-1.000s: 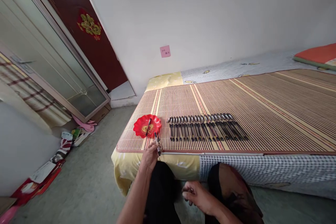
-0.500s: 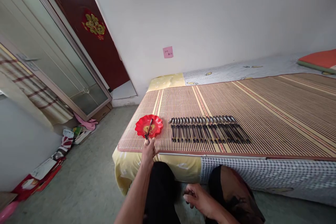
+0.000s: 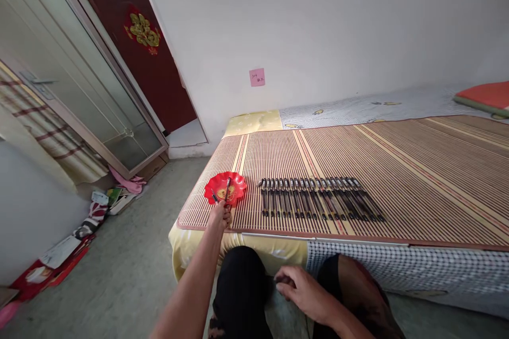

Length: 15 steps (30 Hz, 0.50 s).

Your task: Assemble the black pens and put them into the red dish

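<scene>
My left hand (image 3: 220,215) is closed at the near edge of a red scalloped plate (image 3: 212,182), gripping a dark pen (image 3: 215,197) whose end sticks out over the plate. Another dark pen (image 3: 228,188) lies in the plate with its lower end close to my fingers; whether they touch it I cannot tell. To the right of the plate, several black-capped pens (image 3: 312,198) lie side by side in a row on the mat. My right hand (image 3: 298,288) hovers between my knees, fingers loosely bent and apart from the thumb, with nothing visible in it.
A striped bamboo mat (image 3: 397,169) covers the bed, whose front edge is close to my knees. A folded orange cloth (image 3: 483,94) lies at the far right. A pink note (image 3: 256,77) is on the wall. Various items (image 3: 66,251) lie on the floor along the left wall.
My left hand has shifted slightly left and turned, and the pen in it now tilts away from the one in the plate. My right hand has risen a little.
</scene>
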Tool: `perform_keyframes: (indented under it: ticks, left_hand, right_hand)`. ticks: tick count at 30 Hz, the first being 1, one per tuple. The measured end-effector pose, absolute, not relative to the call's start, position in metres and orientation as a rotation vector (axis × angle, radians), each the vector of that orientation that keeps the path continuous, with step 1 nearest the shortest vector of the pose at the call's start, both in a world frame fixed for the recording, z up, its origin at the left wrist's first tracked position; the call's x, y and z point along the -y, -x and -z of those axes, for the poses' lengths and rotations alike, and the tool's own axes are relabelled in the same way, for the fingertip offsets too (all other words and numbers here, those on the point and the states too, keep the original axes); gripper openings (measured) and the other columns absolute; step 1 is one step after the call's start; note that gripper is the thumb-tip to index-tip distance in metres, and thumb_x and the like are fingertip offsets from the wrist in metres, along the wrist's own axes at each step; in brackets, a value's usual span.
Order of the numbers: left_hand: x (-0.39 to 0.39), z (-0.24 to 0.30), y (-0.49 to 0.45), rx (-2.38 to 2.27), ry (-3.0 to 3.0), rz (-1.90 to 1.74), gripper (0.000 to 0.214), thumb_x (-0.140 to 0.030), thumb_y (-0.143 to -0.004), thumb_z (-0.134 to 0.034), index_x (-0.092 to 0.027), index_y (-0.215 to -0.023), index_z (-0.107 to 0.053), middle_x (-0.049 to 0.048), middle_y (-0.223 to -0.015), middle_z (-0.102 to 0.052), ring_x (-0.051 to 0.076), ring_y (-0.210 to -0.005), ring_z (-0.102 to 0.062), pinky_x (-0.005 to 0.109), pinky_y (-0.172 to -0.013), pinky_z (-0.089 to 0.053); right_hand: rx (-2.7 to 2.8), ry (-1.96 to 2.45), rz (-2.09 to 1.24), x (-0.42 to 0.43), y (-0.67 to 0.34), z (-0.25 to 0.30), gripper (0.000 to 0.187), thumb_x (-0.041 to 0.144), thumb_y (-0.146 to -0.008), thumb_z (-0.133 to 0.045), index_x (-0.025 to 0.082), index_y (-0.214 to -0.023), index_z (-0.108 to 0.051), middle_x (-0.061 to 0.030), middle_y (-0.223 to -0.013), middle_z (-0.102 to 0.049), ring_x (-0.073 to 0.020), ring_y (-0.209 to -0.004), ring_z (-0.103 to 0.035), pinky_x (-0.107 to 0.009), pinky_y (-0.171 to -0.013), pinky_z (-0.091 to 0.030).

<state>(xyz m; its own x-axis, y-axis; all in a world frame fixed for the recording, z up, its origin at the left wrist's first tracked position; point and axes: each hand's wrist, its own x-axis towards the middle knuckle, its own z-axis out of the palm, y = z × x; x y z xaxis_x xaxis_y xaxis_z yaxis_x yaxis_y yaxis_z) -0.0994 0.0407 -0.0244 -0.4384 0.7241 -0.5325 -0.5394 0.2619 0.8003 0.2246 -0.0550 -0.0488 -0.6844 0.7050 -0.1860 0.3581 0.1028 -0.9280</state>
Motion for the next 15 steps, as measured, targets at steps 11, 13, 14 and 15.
perform_keyframes:
  ticks: [11,13,14,15]
  left_hand:
    - [0.031,-0.008,0.138,-1.386,-0.036,-1.565,0.043,-0.039,-0.103,-0.055,-0.019,-0.066,-0.044,-0.0130,-0.050,-0.025,0.003,-0.036,-0.018,0.018,-0.035,-0.016]
    - [0.050,-0.011,0.138,-1.374,-0.028,-1.580,0.047,-0.036,-0.099,-0.054,-0.022,-0.060,-0.033,-0.0135,-0.045,-0.018,0.004,-0.033,-0.014,0.018,-0.034,-0.012]
    - [0.060,-0.011,0.137,-1.370,-0.024,-1.586,0.047,-0.037,-0.096,-0.056,-0.023,-0.059,-0.031,-0.0137,-0.043,-0.017,0.003,-0.032,-0.014,0.018,-0.034,-0.011]
    - [0.069,-0.011,0.137,-1.366,-0.021,-1.591,0.047,-0.038,-0.093,-0.059,-0.023,-0.058,-0.030,-0.0138,-0.042,-0.017,0.003,-0.031,-0.014,0.018,-0.034,-0.010]
  right_hand:
    - [2.437,1.035,-0.917,-0.094,-0.131,-0.039,0.020,0.015,-0.097,-0.055,0.015,-0.101,-0.074,-0.0084,-0.106,-0.076,-0.0195,-0.099,-0.070,-0.033,-0.088,-0.052]
    - [2.485,1.111,-0.796,-0.125,-0.102,-0.039,0.017,0.019,-0.100,-0.058,0.014,-0.108,-0.071,-0.0097,-0.116,-0.072,-0.0210,-0.105,-0.068,-0.038,-0.093,-0.054]
    - [2.510,1.153,-0.738,-0.138,-0.088,-0.039,0.018,0.025,-0.100,-0.061,0.014,-0.113,-0.069,-0.0092,-0.120,-0.070,-0.0219,-0.106,-0.068,-0.041,-0.093,-0.056]
    - [2.540,1.188,-0.679,-0.149,-0.074,-0.038,0.024,0.030,-0.100,-0.064,0.015,-0.118,-0.067,-0.0095,-0.124,-0.069,-0.0227,-0.107,-0.068,-0.043,-0.093,-0.057]
